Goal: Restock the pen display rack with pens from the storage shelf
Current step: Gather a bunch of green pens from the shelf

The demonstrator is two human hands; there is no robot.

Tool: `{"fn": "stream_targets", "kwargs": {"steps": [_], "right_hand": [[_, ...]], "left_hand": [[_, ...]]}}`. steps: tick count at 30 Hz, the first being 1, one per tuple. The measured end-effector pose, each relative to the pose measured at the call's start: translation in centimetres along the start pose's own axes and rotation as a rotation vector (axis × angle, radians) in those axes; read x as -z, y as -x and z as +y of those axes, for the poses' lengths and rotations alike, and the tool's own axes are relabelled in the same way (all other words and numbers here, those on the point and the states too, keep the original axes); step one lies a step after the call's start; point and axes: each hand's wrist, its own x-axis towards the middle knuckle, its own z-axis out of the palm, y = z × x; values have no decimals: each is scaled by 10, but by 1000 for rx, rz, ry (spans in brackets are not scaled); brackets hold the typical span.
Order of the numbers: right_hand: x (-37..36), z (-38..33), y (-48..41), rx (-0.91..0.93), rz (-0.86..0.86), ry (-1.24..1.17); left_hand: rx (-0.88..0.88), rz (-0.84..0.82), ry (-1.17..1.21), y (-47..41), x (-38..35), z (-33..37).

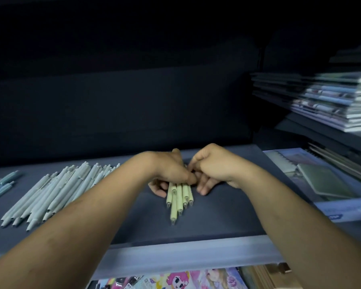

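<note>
Several pale yellow-green pens [178, 199] lie bunched on the dark grey storage shelf [217, 217], tips pointing toward me. My left hand [169, 172] grips the far ends of this bunch, thumb and fingers curled around it. My right hand [212, 170] is right beside it with curled fingers touching the same ends of the bunch; whether it holds a pen is hidden. A larger pile of pale grey-green pens [56, 190] lies to the left on the shelf.
A few blue pens [2, 184] lie at the far left. Notebooks [321, 180] lie at the right, with stacked books [342, 101] on a shelf above. Colourful cartoon items [175, 280] show below the shelf's front edge [186, 255].
</note>
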Motion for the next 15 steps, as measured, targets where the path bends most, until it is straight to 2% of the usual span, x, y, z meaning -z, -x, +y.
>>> {"fn": "stream_targets", "kwargs": {"steps": [3,6,8,9,12,15], "right_hand": [[6,2,-7,59,273,359],[13,0,-9,107,443,303],[14,-1,-8,123,516,239],[14,-1,-7,143,556,201],[17,-2,-10,202,684,62],[14,-8,-14,240,729,-80]], "left_hand": [[-2,-50,-69,1,-1,5],[-39,-28,-285,-1,-7,14],[-85,103,-470,-4,-14,16],[-98,173,-476,-7,-16,13],[-135,314,-286,-13,-11,-6],[-304,544,79,-20,1,-28]]}}
